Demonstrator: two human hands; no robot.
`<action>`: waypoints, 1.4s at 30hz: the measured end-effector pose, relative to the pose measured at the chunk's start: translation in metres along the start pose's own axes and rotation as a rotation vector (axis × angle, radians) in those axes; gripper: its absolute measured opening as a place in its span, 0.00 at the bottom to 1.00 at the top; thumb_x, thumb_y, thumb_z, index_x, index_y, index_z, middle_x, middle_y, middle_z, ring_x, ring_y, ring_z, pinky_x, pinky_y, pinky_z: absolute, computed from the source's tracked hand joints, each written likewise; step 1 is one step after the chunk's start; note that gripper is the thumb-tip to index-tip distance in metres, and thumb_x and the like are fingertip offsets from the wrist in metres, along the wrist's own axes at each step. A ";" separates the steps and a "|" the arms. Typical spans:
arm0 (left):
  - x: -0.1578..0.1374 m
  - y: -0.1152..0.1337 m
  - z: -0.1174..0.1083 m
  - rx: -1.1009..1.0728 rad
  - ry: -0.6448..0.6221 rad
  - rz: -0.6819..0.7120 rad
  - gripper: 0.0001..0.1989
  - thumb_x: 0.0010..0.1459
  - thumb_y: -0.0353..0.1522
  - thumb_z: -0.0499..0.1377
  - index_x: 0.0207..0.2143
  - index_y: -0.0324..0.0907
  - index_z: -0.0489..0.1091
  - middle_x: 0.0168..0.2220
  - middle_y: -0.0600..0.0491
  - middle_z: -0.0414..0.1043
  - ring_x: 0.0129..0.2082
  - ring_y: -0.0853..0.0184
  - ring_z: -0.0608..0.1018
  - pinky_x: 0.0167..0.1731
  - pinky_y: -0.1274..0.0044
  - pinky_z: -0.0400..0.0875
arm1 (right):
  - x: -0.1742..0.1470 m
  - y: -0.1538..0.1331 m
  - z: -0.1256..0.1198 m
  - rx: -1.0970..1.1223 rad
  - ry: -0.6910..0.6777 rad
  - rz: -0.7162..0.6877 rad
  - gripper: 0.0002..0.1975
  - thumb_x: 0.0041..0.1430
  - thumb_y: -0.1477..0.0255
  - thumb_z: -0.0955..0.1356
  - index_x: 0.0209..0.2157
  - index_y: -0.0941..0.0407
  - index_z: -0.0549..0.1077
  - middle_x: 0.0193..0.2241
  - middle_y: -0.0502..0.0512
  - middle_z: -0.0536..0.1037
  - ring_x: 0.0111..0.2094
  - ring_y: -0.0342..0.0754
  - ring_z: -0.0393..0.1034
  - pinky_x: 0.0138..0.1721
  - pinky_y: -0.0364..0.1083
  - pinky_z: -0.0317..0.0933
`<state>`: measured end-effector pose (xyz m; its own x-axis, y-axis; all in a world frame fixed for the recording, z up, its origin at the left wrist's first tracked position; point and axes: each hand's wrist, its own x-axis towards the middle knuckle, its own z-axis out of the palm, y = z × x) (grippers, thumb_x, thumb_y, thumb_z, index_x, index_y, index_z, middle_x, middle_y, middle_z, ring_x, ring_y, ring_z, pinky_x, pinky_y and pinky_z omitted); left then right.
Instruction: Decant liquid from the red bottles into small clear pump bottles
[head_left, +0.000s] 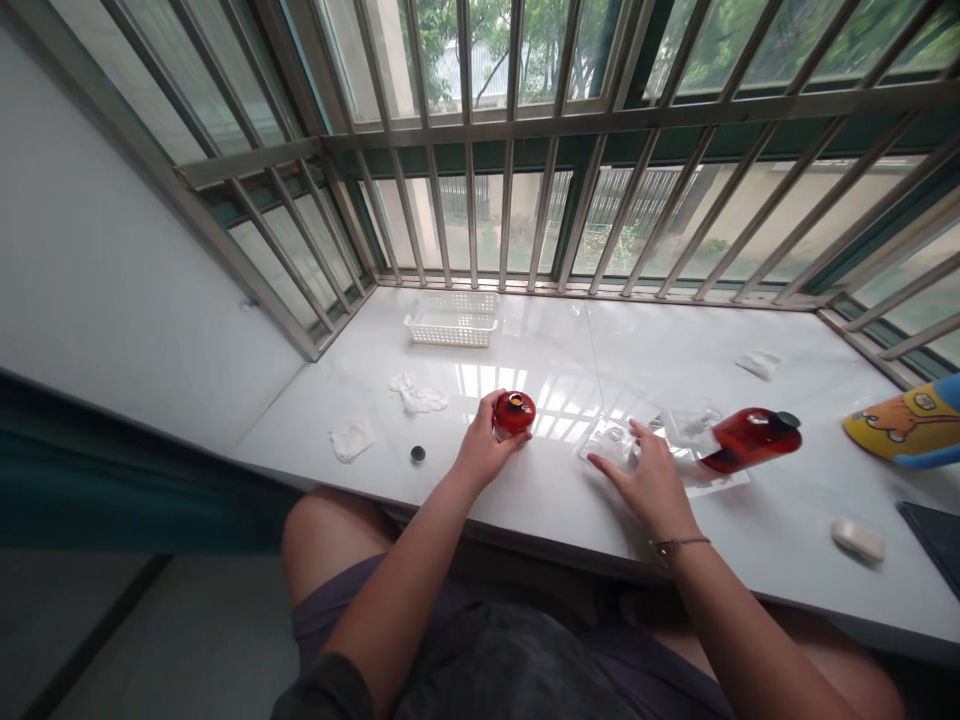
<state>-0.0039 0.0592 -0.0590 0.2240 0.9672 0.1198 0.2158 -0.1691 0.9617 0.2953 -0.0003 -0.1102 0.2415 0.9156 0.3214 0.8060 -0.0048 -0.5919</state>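
Observation:
My left hand (486,440) is wrapped round a small red bottle (514,412), which stands upright with its uncapped neck facing up. Over clear plastic packaging (606,440) is my right hand (646,478), thumb and fingers apart; whether it touches the plastic I cannot tell. A larger red bottle (746,438) with a black cap lies tilted to the right of that hand, beside more crumpled clear plastic (688,425). A small black cap (418,454) rests on the white counter (547,490), left of my left hand.
A white perforated basket (451,330) stands at the back left. Crumpled white tissues (416,394) and another tissue (351,439) lie at left, one more (758,364) at right. Further right are a pale oval object (857,540), a yellow-and-blue item (911,420) and a dark flat device (934,540). Window bars (510,215) close the back.

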 end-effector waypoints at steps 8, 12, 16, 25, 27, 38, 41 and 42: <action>-0.039 -0.008 -0.054 0.422 0.104 0.174 0.36 0.71 0.41 0.60 0.75 0.46 0.51 0.74 0.40 0.57 0.75 0.54 0.62 0.72 0.56 0.60 | -0.043 -0.012 -0.014 -0.017 0.271 -0.267 0.39 0.67 0.50 0.71 0.70 0.56 0.59 0.64 0.74 0.68 0.66 0.71 0.63 0.66 0.71 0.59; -0.069 -0.041 -0.139 0.830 0.454 0.079 0.17 0.73 0.34 0.51 0.56 0.41 0.74 0.60 0.40 0.75 0.64 0.53 0.74 0.68 0.56 0.65 | -0.060 -0.007 -0.017 0.027 0.259 -0.333 0.27 0.70 0.58 0.70 0.65 0.52 0.64 0.61 0.69 0.72 0.63 0.68 0.67 0.63 0.70 0.62; -0.086 -0.070 -0.207 1.092 0.449 -0.184 0.14 0.64 0.31 0.55 0.47 0.37 0.77 0.54 0.36 0.79 0.57 0.47 0.78 0.63 0.54 0.69 | -0.061 -0.002 -0.014 0.055 0.290 -0.293 0.24 0.70 0.59 0.69 0.62 0.53 0.65 0.60 0.69 0.73 0.63 0.68 0.68 0.63 0.71 0.63; -0.092 -0.034 -0.190 0.972 0.674 -0.168 0.16 0.71 0.41 0.53 0.48 0.42 0.77 0.47 0.44 0.82 0.47 0.52 0.81 0.52 0.62 0.76 | -0.058 0.001 -0.011 0.087 0.287 -0.168 0.22 0.71 0.59 0.67 0.60 0.54 0.67 0.56 0.68 0.75 0.59 0.65 0.70 0.55 0.67 0.70; -0.095 -0.020 -0.155 0.853 0.706 -0.031 0.15 0.72 0.41 0.54 0.51 0.44 0.76 0.51 0.46 0.82 0.51 0.55 0.82 0.56 0.63 0.76 | -0.058 0.002 -0.010 0.072 0.279 -0.179 0.21 0.71 0.59 0.67 0.59 0.54 0.68 0.56 0.67 0.75 0.59 0.65 0.70 0.56 0.68 0.70; -0.117 -0.032 -0.042 0.824 -0.190 0.394 0.17 0.74 0.32 0.54 0.59 0.44 0.75 0.63 0.42 0.76 0.64 0.54 0.78 0.69 0.51 0.66 | -0.057 -0.004 -0.011 0.018 0.225 -0.277 0.15 0.71 0.65 0.67 0.56 0.54 0.70 0.52 0.65 0.77 0.55 0.62 0.72 0.58 0.65 0.67; -0.114 -0.032 -0.038 0.928 -0.236 0.371 0.23 0.75 0.33 0.52 0.68 0.41 0.67 0.70 0.40 0.67 0.70 0.52 0.71 0.70 0.51 0.65 | -0.057 -0.003 -0.010 0.023 0.221 -0.271 0.15 0.72 0.64 0.67 0.55 0.54 0.70 0.52 0.64 0.78 0.55 0.62 0.72 0.58 0.65 0.67; -0.113 -0.032 -0.037 0.959 -0.267 0.357 0.25 0.75 0.34 0.52 0.70 0.40 0.65 0.71 0.39 0.65 0.72 0.50 0.69 0.70 0.51 0.65 | -0.057 -0.003 -0.010 0.022 0.219 -0.269 0.15 0.72 0.64 0.67 0.55 0.54 0.70 0.52 0.65 0.78 0.55 0.61 0.72 0.58 0.65 0.67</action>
<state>-0.0710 -0.0372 -0.0946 0.5991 0.7785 0.1869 0.7305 -0.6271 0.2705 0.2847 -0.0564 -0.1192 0.1342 0.7747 0.6179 0.8452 0.2361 -0.4795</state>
